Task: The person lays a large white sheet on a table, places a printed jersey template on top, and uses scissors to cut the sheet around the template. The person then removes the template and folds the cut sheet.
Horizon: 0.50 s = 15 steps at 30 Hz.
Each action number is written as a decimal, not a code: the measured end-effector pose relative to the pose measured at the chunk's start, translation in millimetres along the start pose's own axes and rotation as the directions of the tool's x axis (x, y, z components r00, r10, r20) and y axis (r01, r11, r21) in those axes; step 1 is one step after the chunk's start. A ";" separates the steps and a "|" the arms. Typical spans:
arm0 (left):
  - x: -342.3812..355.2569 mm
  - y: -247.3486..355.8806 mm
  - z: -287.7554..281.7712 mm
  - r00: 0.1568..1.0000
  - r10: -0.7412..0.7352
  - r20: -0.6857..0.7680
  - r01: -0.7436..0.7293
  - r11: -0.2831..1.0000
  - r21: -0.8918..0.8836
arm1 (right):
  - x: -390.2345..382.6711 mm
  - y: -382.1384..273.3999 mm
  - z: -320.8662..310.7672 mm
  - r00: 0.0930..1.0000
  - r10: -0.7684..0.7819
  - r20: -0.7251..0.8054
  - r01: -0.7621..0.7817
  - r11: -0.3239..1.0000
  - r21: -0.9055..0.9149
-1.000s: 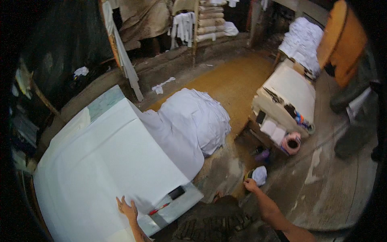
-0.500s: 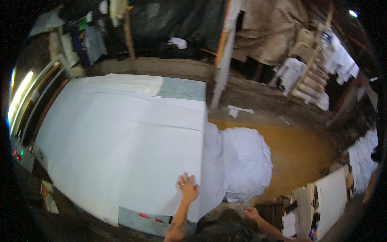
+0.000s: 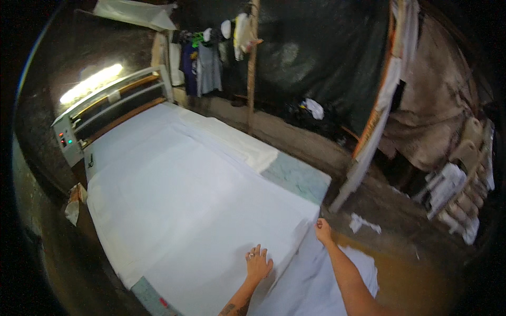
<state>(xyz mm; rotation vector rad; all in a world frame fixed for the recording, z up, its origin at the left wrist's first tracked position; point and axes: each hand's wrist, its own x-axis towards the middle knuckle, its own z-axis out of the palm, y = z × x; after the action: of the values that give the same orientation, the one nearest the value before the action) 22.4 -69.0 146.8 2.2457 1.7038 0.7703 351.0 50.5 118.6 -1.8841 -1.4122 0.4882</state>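
Note:
A wide white fabric (image 3: 174, 195) lies spread in layers over a long table (image 3: 298, 176), whose blue-grey top shows at the corners. My left hand (image 3: 258, 264) rests flat on the fabric near its right edge, fingers spread, a ring on one. At the far right corner, my right hand (image 3: 323, 230) has its fingers closed in a pinch at the fabric's edge. Beyond that edge, more white cloth (image 3: 327, 279) bunches low beside the table, under my right forearm. A red pen (image 3: 163, 302) lies at the table's near corner.
A metal frame with a control box (image 3: 68, 139) stands across the table's far left end, below a bright tube lamp (image 3: 92, 83). Clothes (image 3: 209, 68) hang by a wooden post (image 3: 253, 68). A slanted post (image 3: 369, 131) rises behind the right corner. A white scrap (image 3: 363, 223) lies on the ground.
My view has swung left. My right hand has moved from beside my body up to the fabric's far right corner. My left hand stays flat on the fabric.

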 end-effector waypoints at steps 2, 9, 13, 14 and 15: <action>35.5 2.5 29.2 0.984 0.037 -0.177 -0.023 0.997 0.080 | 61.5 -14.2 32.7 0.999 -0.038 0.006 0.039 0.993 -0.109; 54.4 16.4 53.2 0.981 -0.190 0.051 0.179 0.970 0.163 | 163.6 -32.2 100.8 0.881 -0.375 0.288 0.465 0.799 -0.381; 66.3 22.4 49.9 0.970 -0.226 0.089 0.217 0.970 0.108 | 208.0 -53.0 84.6 0.740 -0.184 0.647 0.191 0.980 0.060; 67.4 22.3 49.4 0.971 -0.226 0.075 0.219 0.972 0.091 | 221.6 -60.4 76.5 0.670 -0.107 0.735 0.015 0.991 0.130; 68.6 21.4 50.0 0.969 -0.232 0.081 0.222 0.968 0.115 | 236.3 -66.8 67.0 0.602 0.070 0.795 -0.222 0.971 0.083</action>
<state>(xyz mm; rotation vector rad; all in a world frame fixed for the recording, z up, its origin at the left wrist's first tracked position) 79.5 -4.1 133.7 2.0645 1.9527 0.5268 339.1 302.7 150.7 -1.6913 -1.6563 1.6462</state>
